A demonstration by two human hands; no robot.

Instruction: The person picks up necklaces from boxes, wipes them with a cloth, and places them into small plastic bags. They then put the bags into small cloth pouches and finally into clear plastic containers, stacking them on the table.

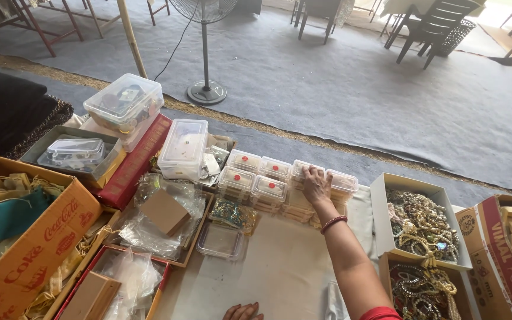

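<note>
Head view, looking down on a cloth-covered surface [280, 266] crowded with boxes.

Right hand [316, 185]: arm reaches out toward 12 o'clock, a red bangle [333, 223] on the wrist. Palm down, fingers spread a little and resting on top of a small clear lidded box [303, 172] in the far row. It presses on the lid rather than closing round it.

Left hand [242, 312]: only the fingertips show, at the 6 o'clock edge of the frame, lying flat on the surface. Cannot tell how wide it is; it holds nothing visible.

The touched box sits near frame centre, in a cluster of like small clear boxes [250, 181], several bearing red dots, stacked in two rows.

At 3 o'clock of the hand: an open white carton of beaded jewellery [422, 222], a second one [422, 290] below it.
At 9 o'clock: a taller clear tub [184, 148], a long red box [134, 163], a lidded tub of trinkets [124, 104].
At 7 o'clock: an empty clear tray [220, 242], and a brown card box [164, 212] on plastic bags.
Far left: a printed cardboard carton [31, 243] holding cloth.
At 12 o'clock, on the grey floor: a pedestal fan [205, 89].
</note>
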